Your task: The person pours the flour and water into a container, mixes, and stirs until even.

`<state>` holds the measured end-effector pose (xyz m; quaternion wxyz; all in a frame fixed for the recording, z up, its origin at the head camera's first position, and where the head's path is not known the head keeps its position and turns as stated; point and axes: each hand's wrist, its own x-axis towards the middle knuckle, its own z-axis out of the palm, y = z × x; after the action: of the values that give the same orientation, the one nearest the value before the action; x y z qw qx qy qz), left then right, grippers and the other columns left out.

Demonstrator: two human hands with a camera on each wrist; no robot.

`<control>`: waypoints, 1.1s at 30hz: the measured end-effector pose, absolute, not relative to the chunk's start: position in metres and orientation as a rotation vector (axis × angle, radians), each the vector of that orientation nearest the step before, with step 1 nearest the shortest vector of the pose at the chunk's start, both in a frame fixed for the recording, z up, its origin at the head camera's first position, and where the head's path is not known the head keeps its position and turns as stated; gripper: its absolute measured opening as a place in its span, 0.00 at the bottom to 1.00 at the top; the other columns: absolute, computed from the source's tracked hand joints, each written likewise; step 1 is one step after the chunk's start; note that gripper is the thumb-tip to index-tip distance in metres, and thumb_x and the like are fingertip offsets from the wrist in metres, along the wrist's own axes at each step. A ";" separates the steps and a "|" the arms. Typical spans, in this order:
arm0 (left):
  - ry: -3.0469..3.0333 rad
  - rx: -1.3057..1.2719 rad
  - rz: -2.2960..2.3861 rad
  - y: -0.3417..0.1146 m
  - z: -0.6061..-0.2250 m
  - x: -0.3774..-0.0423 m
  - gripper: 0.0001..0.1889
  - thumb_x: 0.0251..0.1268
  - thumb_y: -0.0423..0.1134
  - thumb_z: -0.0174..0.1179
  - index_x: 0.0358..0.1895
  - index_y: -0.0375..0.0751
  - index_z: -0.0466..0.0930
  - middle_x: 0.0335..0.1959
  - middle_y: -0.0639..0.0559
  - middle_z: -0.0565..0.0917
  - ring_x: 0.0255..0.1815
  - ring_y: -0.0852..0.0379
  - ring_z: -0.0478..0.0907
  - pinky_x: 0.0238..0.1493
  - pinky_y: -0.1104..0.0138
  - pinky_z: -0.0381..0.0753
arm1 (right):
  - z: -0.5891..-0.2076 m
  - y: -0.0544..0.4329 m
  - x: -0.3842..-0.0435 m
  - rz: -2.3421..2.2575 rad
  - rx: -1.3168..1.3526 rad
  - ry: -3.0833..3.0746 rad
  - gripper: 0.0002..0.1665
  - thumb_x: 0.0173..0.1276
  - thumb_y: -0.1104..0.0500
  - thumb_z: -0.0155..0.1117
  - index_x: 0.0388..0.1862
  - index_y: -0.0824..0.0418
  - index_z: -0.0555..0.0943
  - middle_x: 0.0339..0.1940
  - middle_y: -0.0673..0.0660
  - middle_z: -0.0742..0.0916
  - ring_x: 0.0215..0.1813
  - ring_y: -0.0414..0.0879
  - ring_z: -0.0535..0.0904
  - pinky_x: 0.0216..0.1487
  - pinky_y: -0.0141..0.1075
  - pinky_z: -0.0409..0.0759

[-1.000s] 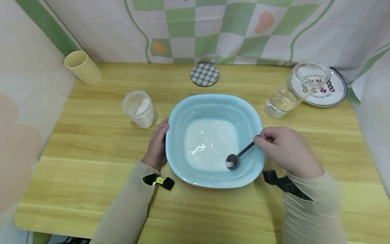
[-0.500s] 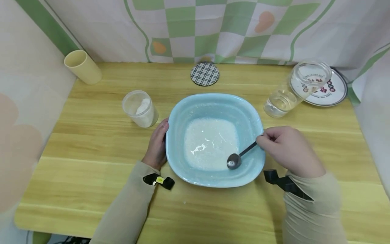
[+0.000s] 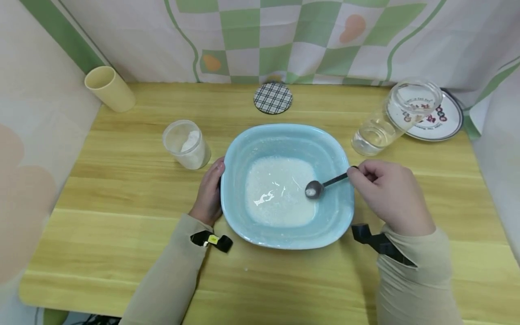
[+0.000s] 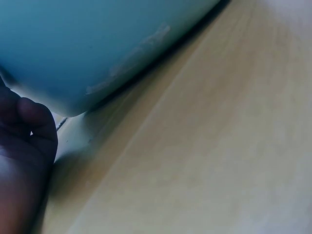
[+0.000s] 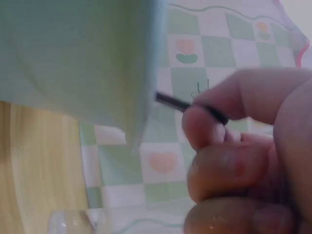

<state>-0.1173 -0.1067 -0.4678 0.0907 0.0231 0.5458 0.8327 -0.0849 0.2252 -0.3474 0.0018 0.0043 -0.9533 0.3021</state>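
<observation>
Pinching spoon [image 3: 314, 190] near its end in right grip [image 3: 392, 194], over right edge of white liquid [image 3: 276, 189] inside basin [image 3: 280, 241]. Touching basin's left side with left grip [image 3: 208, 194], too hidden to tell whether curled round it. On surface [image 3: 122, 243], just left of basin, tub [image 3: 174, 151] of white powder [image 3: 191, 141]; to its right, jug [image 3: 369, 141].

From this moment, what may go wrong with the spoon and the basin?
The right hand pinches the spoon near its handle's end, so it might slip into the white mixture. The left hand holds only one side of the basin, so a hard push might slide it.
</observation>
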 end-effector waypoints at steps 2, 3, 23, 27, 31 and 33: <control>1.625 0.066 2.473 -0.107 -0.467 -0.117 0.28 0.79 0.50 0.43 0.68 0.32 0.68 0.50 0.49 0.79 0.45 0.57 0.77 0.44 0.67 0.81 | -0.348 0.223 -0.085 0.833 0.053 -2.956 0.19 0.74 0.51 0.59 0.23 0.57 0.81 0.12 0.49 0.72 0.15 0.45 0.65 0.16 0.36 0.60; 1.625 0.062 2.474 -0.107 -0.467 -0.118 0.27 0.79 0.50 0.43 0.68 0.32 0.68 0.50 0.49 0.79 0.45 0.57 0.77 0.45 0.67 0.81 | -0.348 0.222 -0.085 0.792 0.072 -2.950 0.18 0.74 0.51 0.59 0.26 0.57 0.83 0.12 0.49 0.74 0.16 0.45 0.65 0.17 0.37 0.60; 1.614 0.059 2.475 -0.107 -0.467 -0.118 0.27 0.78 0.51 0.45 0.67 0.34 0.69 0.48 0.50 0.79 0.44 0.57 0.77 0.43 0.67 0.81 | -0.350 0.223 -0.087 0.869 0.449 -2.961 0.07 0.71 0.57 0.66 0.39 0.56 0.90 0.34 0.50 0.90 0.31 0.43 0.79 0.31 0.33 0.76; 1.613 0.057 2.477 -0.107 -0.466 -0.118 0.27 0.78 0.51 0.45 0.67 0.33 0.70 0.48 0.50 0.79 0.44 0.57 0.77 0.43 0.67 0.81 | -0.351 0.220 -0.087 0.915 0.431 -2.838 0.06 0.69 0.61 0.69 0.39 0.59 0.90 0.35 0.53 0.91 0.32 0.43 0.80 0.31 0.22 0.73; 1.611 0.041 2.476 -0.107 -0.467 -0.118 0.26 0.78 0.50 0.44 0.67 0.33 0.70 0.48 0.50 0.79 0.43 0.57 0.78 0.42 0.67 0.81 | -0.350 0.223 -0.086 0.869 0.377 -2.835 0.05 0.68 0.60 0.70 0.39 0.57 0.91 0.36 0.53 0.91 0.34 0.43 0.81 0.33 0.21 0.70; 1.610 0.033 2.473 -0.107 -0.466 -0.117 0.26 0.78 0.50 0.44 0.67 0.34 0.70 0.48 0.50 0.79 0.43 0.57 0.78 0.42 0.67 0.81 | -0.350 0.225 -0.086 0.876 0.441 -2.885 0.05 0.68 0.59 0.69 0.39 0.55 0.91 0.35 0.50 0.91 0.34 0.41 0.81 0.34 0.22 0.72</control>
<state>-0.1174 -0.1071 -0.4664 0.0950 0.0110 0.5430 0.8343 -0.0860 0.2248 -0.3497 0.0471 0.1445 -0.9458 0.2870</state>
